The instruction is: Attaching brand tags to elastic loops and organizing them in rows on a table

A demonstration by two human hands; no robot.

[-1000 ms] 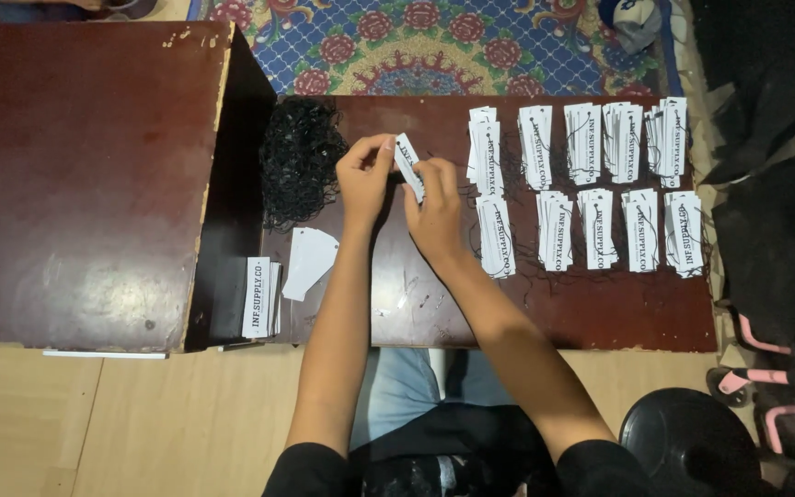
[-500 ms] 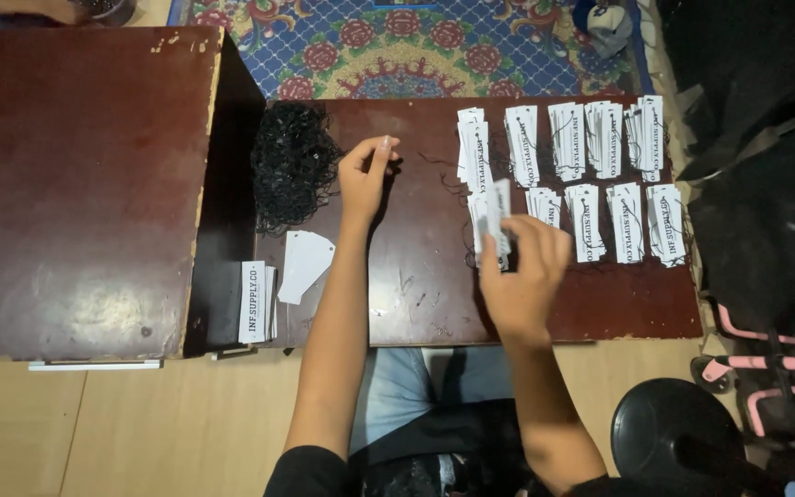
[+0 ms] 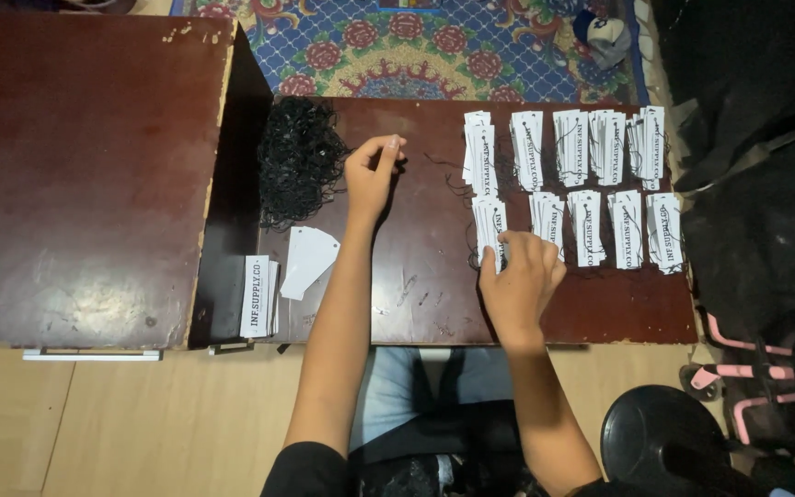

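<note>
The right hand (image 3: pixel 519 281) rests on the low table (image 3: pixel 416 276), fingertips (image 3: pixel 499 247) pressing the nearest tag stack (image 3: pixel 488 221) at the near left of the tag rows (image 3: pixel 591 184). The left hand (image 3: pixel 370 175) hovers right of the string pile (image 3: pixel 298 161), thumb and forefinger pinched together; any string between them is too thin to tell. Unstrung tags (image 3: pixel 259 294) lie near the pile, at the table's left edge.

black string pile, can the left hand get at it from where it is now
Probably yes. The left hand hovers just right of the black string pile, fingertips pinched. Only bare tabletop lies between them. The right hand is away at the tag stacks.
</note>
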